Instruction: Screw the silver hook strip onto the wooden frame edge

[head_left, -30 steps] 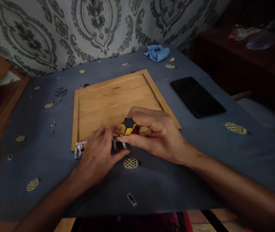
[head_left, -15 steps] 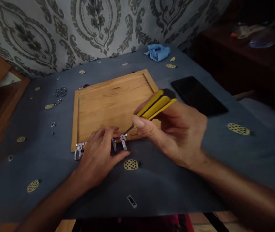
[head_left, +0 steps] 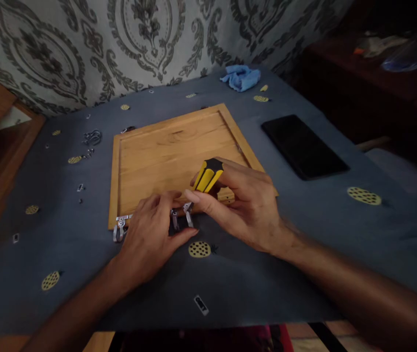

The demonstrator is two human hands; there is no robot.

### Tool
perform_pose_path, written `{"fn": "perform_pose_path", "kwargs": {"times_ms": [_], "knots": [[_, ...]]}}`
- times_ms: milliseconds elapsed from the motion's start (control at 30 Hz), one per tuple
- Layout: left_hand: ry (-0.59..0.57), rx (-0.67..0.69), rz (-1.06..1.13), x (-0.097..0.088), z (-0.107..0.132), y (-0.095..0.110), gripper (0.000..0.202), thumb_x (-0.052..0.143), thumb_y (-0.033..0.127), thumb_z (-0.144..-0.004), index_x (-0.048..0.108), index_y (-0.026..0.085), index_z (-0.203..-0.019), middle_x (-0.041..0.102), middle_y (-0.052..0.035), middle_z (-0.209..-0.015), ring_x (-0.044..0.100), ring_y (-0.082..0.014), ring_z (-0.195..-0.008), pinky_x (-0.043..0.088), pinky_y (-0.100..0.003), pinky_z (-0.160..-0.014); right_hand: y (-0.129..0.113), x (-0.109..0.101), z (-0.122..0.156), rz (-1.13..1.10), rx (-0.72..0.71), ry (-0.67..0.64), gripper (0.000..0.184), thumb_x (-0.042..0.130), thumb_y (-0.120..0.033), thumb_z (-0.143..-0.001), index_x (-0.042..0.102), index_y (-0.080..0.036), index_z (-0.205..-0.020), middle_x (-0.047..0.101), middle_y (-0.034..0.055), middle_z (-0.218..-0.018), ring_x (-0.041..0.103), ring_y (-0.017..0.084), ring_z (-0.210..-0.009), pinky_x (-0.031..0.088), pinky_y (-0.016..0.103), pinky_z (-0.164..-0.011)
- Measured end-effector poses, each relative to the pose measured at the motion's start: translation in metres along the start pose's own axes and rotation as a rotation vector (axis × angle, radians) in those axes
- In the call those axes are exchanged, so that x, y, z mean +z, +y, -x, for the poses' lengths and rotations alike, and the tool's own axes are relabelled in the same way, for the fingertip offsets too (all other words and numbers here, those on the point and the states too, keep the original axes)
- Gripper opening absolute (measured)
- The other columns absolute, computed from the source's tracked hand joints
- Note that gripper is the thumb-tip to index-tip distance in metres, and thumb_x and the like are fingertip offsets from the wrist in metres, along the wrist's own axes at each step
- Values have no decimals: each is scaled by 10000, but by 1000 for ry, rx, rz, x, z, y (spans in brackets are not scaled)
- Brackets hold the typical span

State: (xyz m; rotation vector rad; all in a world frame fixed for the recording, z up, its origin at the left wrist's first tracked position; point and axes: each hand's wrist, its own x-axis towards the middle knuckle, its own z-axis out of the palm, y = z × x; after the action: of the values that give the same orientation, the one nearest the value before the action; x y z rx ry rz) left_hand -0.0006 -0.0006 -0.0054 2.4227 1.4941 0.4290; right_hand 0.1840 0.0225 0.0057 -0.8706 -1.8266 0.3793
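In the head view, a yellow-and-black screwdriver (head_left: 209, 176) stands tilted over the near edge of a framed wooden panel (head_left: 164, 161), its tip hidden. The right hand (head_left: 247, 200) has thumb and fingers clamped on its handle, just beside a metal hook (head_left: 188, 215) at that edge. The left hand (head_left: 150, 225) lies over the same edge, its thumb spread from the fingers near the hook; whether they grip anything I cannot tell. Another hook (head_left: 121, 230) sits at the panel's left corner. Beneath, a blue tablecloth (head_left: 260, 288) bears pineapple prints and a small white label print (head_left: 200, 305) with dark capitals, too blurred to read surely. Loose hooks (head_left: 93, 137) and screws (head_left: 90, 153) lie left of the panel, a black device (head_left: 304, 146) right, a blue rag (head_left: 240, 78) behind.
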Motion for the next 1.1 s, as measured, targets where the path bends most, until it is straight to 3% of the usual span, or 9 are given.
{"fn": "perform_pose_path", "kwargs": {"times_ms": [233, 467, 600, 767, 933, 1100], "knots": [[-5, -6, -7, 1, 0, 0, 404, 698, 395, -819, 495, 213, -1117, 636, -62, -1047, 596, -286, -1008, 484, -457, -845, 1, -3, -2, -71, -70, -90, 221, 584, -307, -926, 541, -178, -752, 482, -19, -683, 468, 105, -611, 381, 257, -551], [11, 19, -3, 1, -1, -1, 413, 696, 383, -823, 473, 210, -1125, 637, -52, -1010, 606, -269, -970, 495, -438, -821, -2, -13, -8, -246, 48, -256, 170, 578, -299, -928, 584, -170, -818, 609, 22, -820, 579, 127, -756, 461, 263, -658], [35, 35, -26, 3, -1, -1, 418, 711, 372, -807, 477, 212, -1114, 646, -48, -993, 616, -268, -943, 504, -436, -804, -4, -16, -10, -292, 80, -324, 183, 572, -296, -931, 595, -167, -803, 626, 8, -780, 597, 114, -721, 469, 241, -633], [11, 12, -19, 2, -1, 0, 411, 692, 368, -821, 496, 217, -1149, 651, -60, -1032, 615, -273, -986, 505, -449, -832, -4, -10, -7, -215, -2, -219, 223, 622, -324, -903, 583, -157, -761, 590, -27, -676, 545, 69, -588, 413, 203, -537], [-30, 7, -28, 2, 0, 0, 298, 670, 370, -839, 541, 229, -1069, 657, -46, -963, 602, -282, -1022, 494, -466, -870, -7, -1, 1, -20, 20, -77, 327, 676, -397, -851, 499, -188, -673, 498, -59, -589, 455, 69, -520, 382, 223, -505], [12, -3, -13, 1, -1, 1, 467, 716, 390, -804, 479, 221, -1169, 654, -60, -1066, 608, -280, -1022, 496, -459, -862, -15, -7, 1, -29, 65, 108, 271, 691, -392, -835, 549, -205, -698, 588, -8, -648, 564, 131, -595, 447, 280, -548]]}}
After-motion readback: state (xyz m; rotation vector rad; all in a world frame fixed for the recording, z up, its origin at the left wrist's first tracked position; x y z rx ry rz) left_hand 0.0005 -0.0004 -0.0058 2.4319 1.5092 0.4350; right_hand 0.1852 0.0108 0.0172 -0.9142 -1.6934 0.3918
